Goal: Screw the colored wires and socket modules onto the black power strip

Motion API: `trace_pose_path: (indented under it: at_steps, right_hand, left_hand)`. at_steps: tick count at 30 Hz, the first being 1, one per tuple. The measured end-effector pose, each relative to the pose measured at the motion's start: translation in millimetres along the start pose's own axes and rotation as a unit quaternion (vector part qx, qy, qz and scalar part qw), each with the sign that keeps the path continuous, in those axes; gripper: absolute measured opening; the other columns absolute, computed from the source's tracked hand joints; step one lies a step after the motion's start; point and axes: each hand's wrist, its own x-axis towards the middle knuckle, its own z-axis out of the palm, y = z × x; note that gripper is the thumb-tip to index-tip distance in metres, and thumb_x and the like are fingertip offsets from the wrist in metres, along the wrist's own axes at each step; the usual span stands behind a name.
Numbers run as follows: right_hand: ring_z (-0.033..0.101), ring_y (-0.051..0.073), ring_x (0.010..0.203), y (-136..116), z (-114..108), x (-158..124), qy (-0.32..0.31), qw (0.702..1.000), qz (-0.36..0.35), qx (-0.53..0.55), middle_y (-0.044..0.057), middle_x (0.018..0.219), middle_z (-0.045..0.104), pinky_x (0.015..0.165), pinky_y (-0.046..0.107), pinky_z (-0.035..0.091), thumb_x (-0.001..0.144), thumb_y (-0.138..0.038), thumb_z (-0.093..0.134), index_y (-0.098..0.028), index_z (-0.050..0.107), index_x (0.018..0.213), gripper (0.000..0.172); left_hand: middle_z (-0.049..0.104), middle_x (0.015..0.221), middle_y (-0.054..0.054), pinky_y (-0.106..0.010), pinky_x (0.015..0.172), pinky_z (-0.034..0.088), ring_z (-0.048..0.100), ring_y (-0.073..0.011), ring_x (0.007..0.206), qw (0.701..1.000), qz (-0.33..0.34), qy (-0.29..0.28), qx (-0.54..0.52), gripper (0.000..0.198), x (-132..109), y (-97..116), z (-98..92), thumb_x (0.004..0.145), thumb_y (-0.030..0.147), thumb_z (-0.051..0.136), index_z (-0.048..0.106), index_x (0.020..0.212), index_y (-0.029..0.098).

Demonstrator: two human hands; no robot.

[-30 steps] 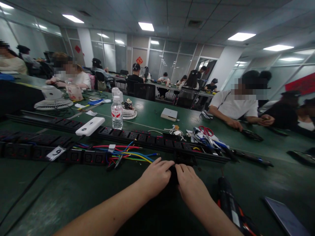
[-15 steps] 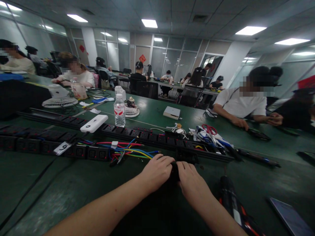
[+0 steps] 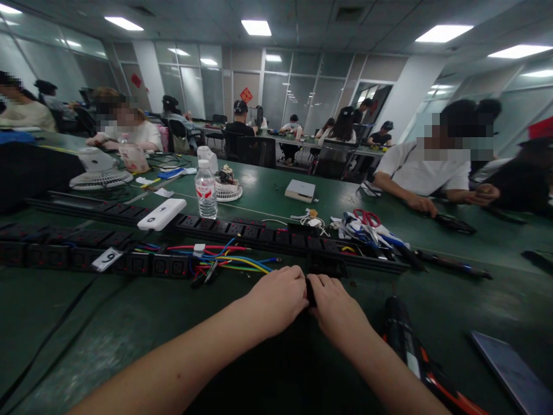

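Over the near side of the green table, my left hand (image 3: 280,300) and my right hand (image 3: 339,308) meet with fingers curled around a small black part (image 3: 310,293). Most of that part is hidden by the fingers, so its kind cannot be made out. Just past my fingertips lies a black frame-like piece (image 3: 327,266). Loose red, blue and yellow wires (image 3: 246,262) end close to my left hand, coming from a row of black socket modules (image 3: 170,266). A long black power strip (image 3: 259,233) runs across behind them.
Right of my arm lie a black and orange power drill (image 3: 400,331) and a phone (image 3: 510,366). Scissors (image 3: 366,218), a water bottle (image 3: 206,193), a white power bank (image 3: 162,214) and a fan (image 3: 98,170) stand or lie farther back. A co-worker (image 3: 425,173) sits opposite, right.
The whole scene sits slightly higher in the picture. My left hand has turned a little, its fingers closing further over the black part, which shows less now.
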Motion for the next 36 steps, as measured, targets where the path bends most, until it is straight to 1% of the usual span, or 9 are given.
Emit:
trace_pose_path:
  at_steps: [3, 6, 8, 11, 13, 18, 23, 31, 36]
  right_hand:
    - [0.053, 0.025, 0.109, 0, 0, 0, -0.005, 1.0, 0.004, 0.005, 0.008, 0.12, 0.054, 0.089, 0.043, 0.051, 0.085, -0.012, 0.067, -0.015, 0.054, 0.121, 0.038]
    - [0.053, 0.025, 0.108, 0, 2, 1, -0.008, 1.0, 0.015, 0.006, 0.008, 0.12, 0.054, 0.086, 0.041, 0.051, 0.084, -0.012, 0.067, -0.016, 0.054, 0.121, 0.039]
    - [0.053, 0.026, 0.107, 0, 3, 2, -0.006, 1.0, 0.029, 0.007, 0.008, 0.118, 0.054, 0.083, 0.04, 0.052, 0.083, -0.015, 0.069, -0.016, 0.054, 0.12, 0.04]
    - [0.053, 0.026, 0.106, 0, 1, 3, -0.003, 0.999, 0.041, 0.014, 0.007, 0.112, 0.055, 0.082, 0.04, 0.052, 0.083, -0.02, 0.069, -0.016, 0.055, 0.115, 0.035]
    - [0.053, 0.025, 0.104, 1, -4, 3, 0.0, 0.999, 0.042, 0.026, 0.006, 0.108, 0.056, 0.082, 0.04, 0.051, 0.083, -0.02, 0.068, -0.015, 0.056, 0.111, 0.031]
    - [0.054, 0.023, 0.095, 3, -20, -2, -0.007, 0.997, 0.047, 0.058, 0.004, 0.099, 0.055, 0.078, 0.038, 0.05, 0.078, -0.02, 0.069, -0.016, 0.054, 0.108, 0.034]
    - [0.053, 0.023, 0.093, 3, -26, -3, -0.031, 0.996, 0.035, 0.074, 0.005, 0.098, 0.054, 0.077, 0.038, 0.047, 0.073, -0.02, 0.068, -0.016, 0.051, 0.109, 0.04]
    - [0.056, 0.022, 0.087, 16, -37, -7, -0.063, 0.992, 0.024, 0.109, 0.006, 0.096, 0.057, 0.074, 0.035, 0.047, 0.071, -0.017, 0.065, -0.016, 0.048, 0.105, 0.038]
    - [0.056, 0.023, 0.087, 19, -40, -9, -0.053, 0.992, 0.021, 0.116, 0.006, 0.097, 0.057, 0.072, 0.036, 0.046, 0.071, -0.018, 0.063, -0.017, 0.046, 0.106, 0.039]
  left_hand:
    - [0.062, 0.098, -0.007, -0.033, 0.08, 0.049, 0.06, -0.0219, 0.091, 0.998, -0.006, -0.067, -0.021, 0.01, -5, -2, -8.5, 0.084, 0.028, 0.065, 0.069, 0.086, 0.018]
    - [0.062, 0.096, -0.007, -0.033, 0.077, 0.049, 0.06, -0.0227, 0.091, 0.996, -0.015, -0.091, -0.014, 0.011, -4, -12, -2.7, 0.084, 0.027, 0.062, 0.07, 0.084, 0.019]
    - [0.061, 0.093, -0.007, -0.033, 0.076, 0.049, 0.06, -0.0215, 0.088, 0.997, -0.043, -0.061, -0.007, 0.014, -2, -18, 2.2, 0.085, 0.026, 0.056, 0.068, 0.082, 0.019]
    - [0.059, 0.098, -0.009, -0.035, 0.081, 0.047, 0.056, -0.0235, 0.094, 0.994, -0.092, 0.036, 0.036, 0.014, 1, -24, 7.0, 0.082, 0.026, 0.053, 0.062, 0.088, 0.017]
    - [0.058, 0.105, -0.01, -0.039, 0.087, 0.044, 0.053, -0.0262, 0.101, 0.993, -0.083, 0.06, 0.064, 0.021, 1, -30, 10.1, 0.08, 0.027, 0.054, 0.058, 0.097, 0.016]
    - [0.064, 0.097, -0.007, -0.04, 0.084, 0.04, 0.057, -0.0231, 0.093, 0.998, 0.009, -0.055, 0.034, 0.015, 1, -52, 16.0, 0.089, 0.023, 0.04, 0.054, 0.093, 0.018]
    - [0.065, 0.096, -0.005, -0.038, 0.085, 0.038, 0.059, -0.0215, 0.095, 0.995, 0.02, -0.095, -0.035, 0.019, 3, -62, 7.8, 0.093, 0.026, 0.037, 0.054, 0.096, 0.02]
    - [0.066, 0.093, -0.005, -0.036, 0.084, 0.039, 0.061, -0.0209, 0.092, 0.995, 0.004, -0.079, -0.058, 0.028, 5, -62, 5.9, 0.099, 0.029, 0.03, 0.055, 0.092, 0.019]
    - [0.067, 0.093, -0.005, -0.036, 0.084, 0.039, 0.062, -0.0212, 0.091, 0.995, 0.0, -0.085, -0.056, 0.03, 7, -63, 5.7, 0.099, 0.03, 0.028, 0.055, 0.092, 0.019]
